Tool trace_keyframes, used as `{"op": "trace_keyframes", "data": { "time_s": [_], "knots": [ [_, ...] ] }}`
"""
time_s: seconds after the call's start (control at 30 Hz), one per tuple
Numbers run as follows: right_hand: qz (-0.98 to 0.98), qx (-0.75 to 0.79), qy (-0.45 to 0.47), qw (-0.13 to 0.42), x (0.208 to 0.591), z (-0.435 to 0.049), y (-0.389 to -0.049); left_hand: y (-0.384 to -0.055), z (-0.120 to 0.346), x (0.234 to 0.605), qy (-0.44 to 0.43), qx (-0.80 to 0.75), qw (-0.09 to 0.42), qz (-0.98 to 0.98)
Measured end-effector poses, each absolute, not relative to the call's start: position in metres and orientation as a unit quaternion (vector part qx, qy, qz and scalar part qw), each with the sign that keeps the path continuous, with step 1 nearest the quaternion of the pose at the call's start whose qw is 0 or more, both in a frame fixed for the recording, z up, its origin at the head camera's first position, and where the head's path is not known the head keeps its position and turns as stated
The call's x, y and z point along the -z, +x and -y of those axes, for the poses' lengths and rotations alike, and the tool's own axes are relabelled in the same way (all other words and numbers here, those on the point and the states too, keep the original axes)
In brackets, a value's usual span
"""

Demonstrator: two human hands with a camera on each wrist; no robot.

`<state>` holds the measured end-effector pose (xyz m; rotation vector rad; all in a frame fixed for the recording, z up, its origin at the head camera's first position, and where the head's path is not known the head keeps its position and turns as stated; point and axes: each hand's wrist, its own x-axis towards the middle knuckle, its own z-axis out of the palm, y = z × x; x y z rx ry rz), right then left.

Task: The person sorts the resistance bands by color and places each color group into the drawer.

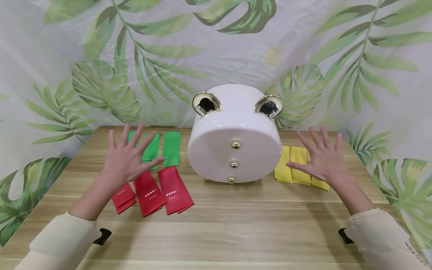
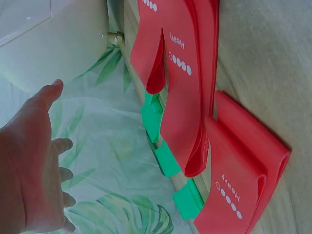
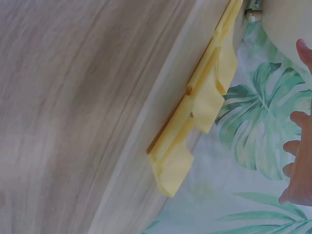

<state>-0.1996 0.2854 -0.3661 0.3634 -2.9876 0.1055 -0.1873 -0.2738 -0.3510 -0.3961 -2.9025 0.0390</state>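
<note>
My left hand (image 1: 125,159) hovers with fingers spread over the left of the table, holding nothing. Below it lie three folded red resistance bands (image 1: 174,189) printed "Heavy". Several folded green bands (image 1: 172,148) lie behind them, partly hidden by that hand. On the right, my right hand (image 1: 324,159) is likewise spread in the air and holds nothing. Folded yellow bands (image 1: 282,165) lie beneath and beside it, partly covered in the head view. In the right wrist view three yellow bands (image 3: 207,105) show in a row. Neither hand touches a band.
Between the hands stands a glossy white rounded case (image 1: 233,153) with gold knobs and two gold-rimmed, ear-like parts on top. It rests on a wood-grain table (image 1: 216,232). A leaf-patterned cloth (image 1: 233,56) hangs behind the table.
</note>
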Motion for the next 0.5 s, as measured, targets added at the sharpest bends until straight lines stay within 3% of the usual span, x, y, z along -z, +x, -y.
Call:
{"op": "trace_keyframes", "data": {
  "time_s": [0.3, 0.5],
  "knots": [
    [0.987, -0.033, 0.134, 0.081, 0.361, -0.28, -0.197, -0.18, 0.261, 0.35, -0.152, -0.017, 0.107, 0.982],
    [0.973, -0.038, 0.173, 0.147, 0.355, -0.278, -0.193, -0.175, 0.246, 0.34, -0.166, 0.013, 0.096, 0.981]
  ]
}}
